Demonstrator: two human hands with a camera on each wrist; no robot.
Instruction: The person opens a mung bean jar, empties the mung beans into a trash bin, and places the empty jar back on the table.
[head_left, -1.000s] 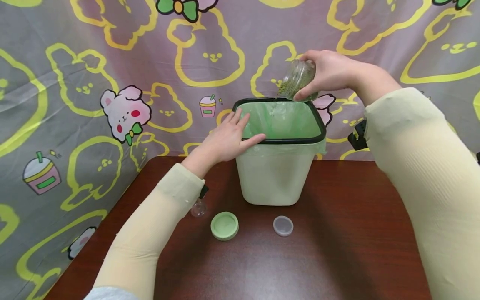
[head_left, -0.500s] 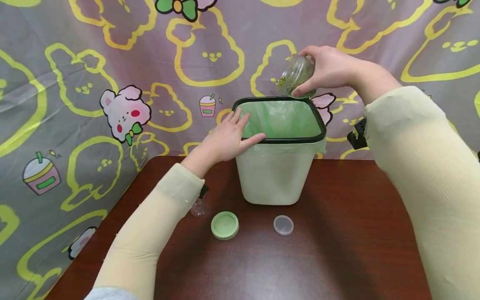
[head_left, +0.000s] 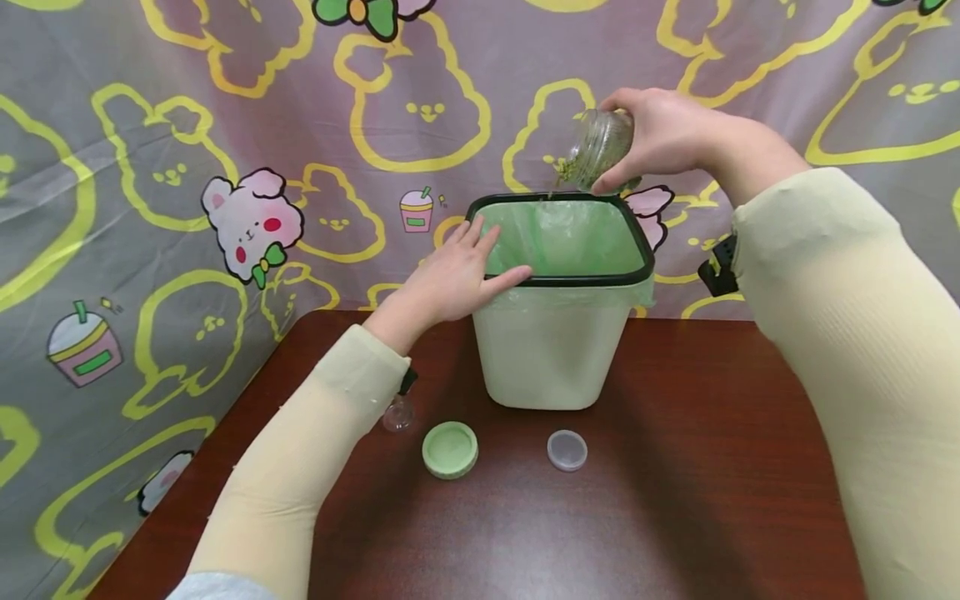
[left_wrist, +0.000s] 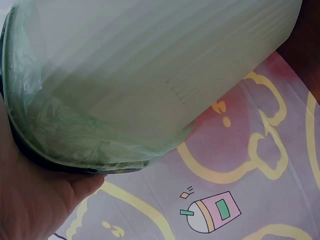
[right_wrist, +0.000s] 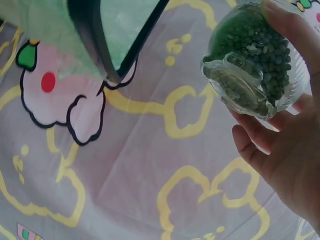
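Tilted mouth-down to the left, a clear jar (head_left: 606, 137) of small green beans (right_wrist: 250, 45) is gripped by my right hand (head_left: 671, 137) over the far rim of the bin. A few beans fall from its mouth. The bin (head_left: 551, 354) is pale, with a black rim (head_left: 577, 282) and a green liner bag (head_left: 562, 237). My left hand (head_left: 457, 275) rests on the rim's left front corner, its fingers straight and the thumb spread along the front edge. In the left wrist view, part of this hand (left_wrist: 40, 200) shows against the rim. The bottom of the bin is hidden.
In front of the bin, a round light-green lid (head_left: 450, 450) and a small translucent lid (head_left: 567, 451) lie on the dark wooden table (head_left: 510, 533). A small clear object (head_left: 398, 414) is partly behind the left sleeve. A patterned curtain (head_left: 300, 67) hangs behind.
My right hand has raised the jar slightly. Half a second ago no falling beans were plain; now some drop from the mouth. The left hand and bin stay put.
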